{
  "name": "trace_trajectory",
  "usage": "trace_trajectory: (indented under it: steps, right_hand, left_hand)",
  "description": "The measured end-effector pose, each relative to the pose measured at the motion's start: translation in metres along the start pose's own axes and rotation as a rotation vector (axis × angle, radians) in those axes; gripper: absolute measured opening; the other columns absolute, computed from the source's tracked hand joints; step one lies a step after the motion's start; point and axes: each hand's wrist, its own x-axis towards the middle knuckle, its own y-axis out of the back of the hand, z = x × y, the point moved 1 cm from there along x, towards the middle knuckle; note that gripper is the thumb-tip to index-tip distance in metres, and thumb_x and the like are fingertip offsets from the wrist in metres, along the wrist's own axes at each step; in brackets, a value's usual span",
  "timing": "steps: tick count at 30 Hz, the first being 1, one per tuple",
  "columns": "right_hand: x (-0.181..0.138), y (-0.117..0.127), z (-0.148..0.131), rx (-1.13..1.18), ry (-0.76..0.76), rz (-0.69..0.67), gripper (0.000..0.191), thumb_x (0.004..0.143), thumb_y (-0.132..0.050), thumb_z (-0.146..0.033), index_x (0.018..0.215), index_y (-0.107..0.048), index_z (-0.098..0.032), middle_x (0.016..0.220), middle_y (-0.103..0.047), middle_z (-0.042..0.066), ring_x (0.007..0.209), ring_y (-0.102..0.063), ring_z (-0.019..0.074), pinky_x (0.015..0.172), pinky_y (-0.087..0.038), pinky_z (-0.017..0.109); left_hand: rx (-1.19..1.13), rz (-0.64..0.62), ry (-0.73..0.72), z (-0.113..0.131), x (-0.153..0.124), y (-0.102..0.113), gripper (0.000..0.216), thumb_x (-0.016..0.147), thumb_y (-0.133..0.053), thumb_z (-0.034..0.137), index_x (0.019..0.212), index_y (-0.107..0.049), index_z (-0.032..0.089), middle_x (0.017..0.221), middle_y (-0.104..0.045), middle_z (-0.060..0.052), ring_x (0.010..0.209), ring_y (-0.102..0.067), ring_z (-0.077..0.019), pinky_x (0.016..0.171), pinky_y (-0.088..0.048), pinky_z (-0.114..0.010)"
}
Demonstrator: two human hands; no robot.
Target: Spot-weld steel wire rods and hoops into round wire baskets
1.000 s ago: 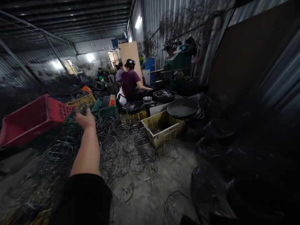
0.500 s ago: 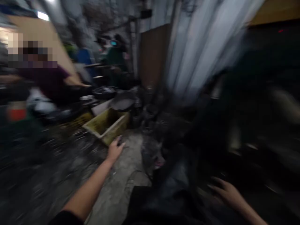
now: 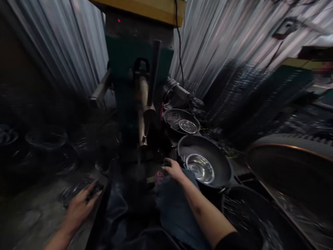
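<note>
My left hand (image 3: pixel 80 205) is low on the left, fingers stretched forward and apart, beside a coil of thin wire-like pieces (image 3: pixel 74 191) near the floor. Something dark covers or lies among its fingertips; blur hides what. My right hand (image 3: pixel 173 169) hovers over my knee, fingers loosely bent and apart, with dark tips and no held object that I can make out. Just right of it stands a wide dark pan (image 3: pixel 221 156) with a shiny metal bowl (image 3: pixel 200 168) in it. Ahead is a green machine (image 3: pixel 163 59) with a protruding metal arm (image 3: pixel 143 114).
Behind the near pan, another round pan (image 3: pixel 179 113) holds shiny round metal pieces. A large basin with a copper-coloured rim (image 3: pixel 288 145) stands at right, above a dark tub (image 3: pixel 234 208) of shiny scraps. A black cable (image 3: pixel 179 45) hangs before the corrugated wall (image 3: pixel 208 41).
My view has swung right, from the yellow crate and another person to the green machine and pans. My left hand has drawn away from the crate's side; my right hand is now near the pan.
</note>
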Motion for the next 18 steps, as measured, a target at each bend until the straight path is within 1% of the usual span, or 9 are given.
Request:
trace_trajectory:
  steps: [1,3,4,5,7,10,12,15,18]
  right_hand:
    - [0.005,0.010,0.004,0.005,-0.029,0.052,0.038,0.060,-0.063,-0.019,0.097,-0.068,-0.016,0.098,-0.072,0.007,0.095,-0.065,0.0245,0.089,-0.050,0.037]
    - [0.007,0.029,0.015,0.016,-0.091,0.146,0.037,0.060,-0.061,-0.024,0.096,-0.067,-0.016,0.097,-0.071,0.008,0.094,-0.064,0.0248,0.090,-0.049,0.039]
    - [0.006,0.038,0.021,0.029,-0.124,0.204,0.036,0.059,-0.062,-0.027,0.093,-0.067,-0.016,0.094,-0.072,0.008,0.092,-0.065,0.0256,0.089,-0.049,0.040]
    - [0.005,0.045,0.027,0.040,-0.156,0.238,0.037,0.057,-0.064,-0.030,0.091,-0.067,-0.014,0.091,-0.072,0.010,0.091,-0.065,0.0267,0.088,-0.050,0.041]
    - [0.003,0.054,0.037,0.058,-0.150,0.241,0.042,0.056,-0.065,-0.038,0.091,-0.067,-0.013,0.091,-0.071,0.012,0.087,-0.065,0.0271,0.083,-0.051,0.040]
    - [0.003,0.058,0.043,-0.045,-0.148,0.210,0.045,0.054,-0.066,-0.042,0.089,-0.069,-0.013,0.087,-0.071,0.012,0.086,-0.065,0.0279,0.081,-0.051,0.040]
    - [0.001,0.059,0.041,-0.128,-0.186,0.209,0.044,0.054,-0.066,-0.042,0.088,-0.069,-0.014,0.086,-0.071,0.012,0.089,-0.065,0.0295,0.082,-0.049,0.040]
    - [-0.003,0.059,0.035,-0.235,-0.274,0.255,0.036,0.054,-0.068,-0.038,0.084,-0.070,-0.017,0.085,-0.070,0.012,0.091,-0.064,0.0319,0.080,-0.049,0.041]
    - [-0.004,0.058,0.024,-0.340,-0.330,0.270,0.030,0.060,-0.067,-0.033,0.085,-0.071,-0.017,0.090,-0.070,0.013,0.095,-0.064,0.0318,0.081,-0.048,0.038]
  left_hand:
    - [0.019,-0.012,0.005,-0.004,0.000,-0.003,0.058,0.070,-0.053,0.059,0.111,-0.066,0.021,0.104,-0.070,-0.007,0.098,-0.065,-0.0281,0.086,-0.053,-0.037]
    - [0.098,-0.062,0.070,-0.018,-0.002,-0.005,0.058,0.071,-0.053,0.056,0.115,-0.064,0.020,0.104,-0.070,-0.008,0.099,-0.064,-0.0283,0.087,-0.052,-0.037]
    - [0.158,-0.101,0.143,-0.028,-0.005,-0.005,0.058,0.072,-0.053,0.052,0.118,-0.062,0.019,0.104,-0.069,-0.008,0.101,-0.063,-0.0285,0.088,-0.051,-0.037]
    - [0.236,-0.162,0.253,-0.042,-0.009,-0.005,0.056,0.073,-0.054,0.047,0.121,-0.059,0.018,0.109,-0.068,-0.009,0.106,-0.061,-0.0279,0.091,-0.049,-0.036]
    - [0.317,-0.188,0.436,-0.075,-0.026,-0.004,0.053,0.077,-0.055,0.039,0.124,-0.056,0.013,0.116,-0.064,-0.014,0.113,-0.057,-0.0286,0.095,-0.046,-0.036]
    - [0.409,-0.237,0.726,-0.129,-0.071,-0.002,0.043,0.080,-0.059,0.028,0.119,-0.056,0.009,0.114,-0.062,-0.017,0.109,-0.058,-0.0285,0.091,-0.047,-0.041]
    - [0.427,-0.293,0.877,-0.156,-0.110,-0.008,0.038,0.083,-0.061,0.029,0.116,-0.056,0.012,0.113,-0.061,-0.013,0.103,-0.059,-0.0243,0.088,-0.049,-0.043]
    - [0.400,-0.375,1.025,-0.181,-0.165,-0.025,0.035,0.084,-0.062,0.032,0.114,-0.056,0.014,0.114,-0.058,-0.009,0.102,-0.058,-0.0224,0.086,-0.050,-0.042]
    - [0.310,-0.426,1.085,-0.190,-0.205,-0.047,0.035,0.086,-0.061,0.032,0.115,-0.055,0.015,0.115,-0.058,-0.009,0.101,-0.059,-0.0216,0.084,-0.052,-0.041]
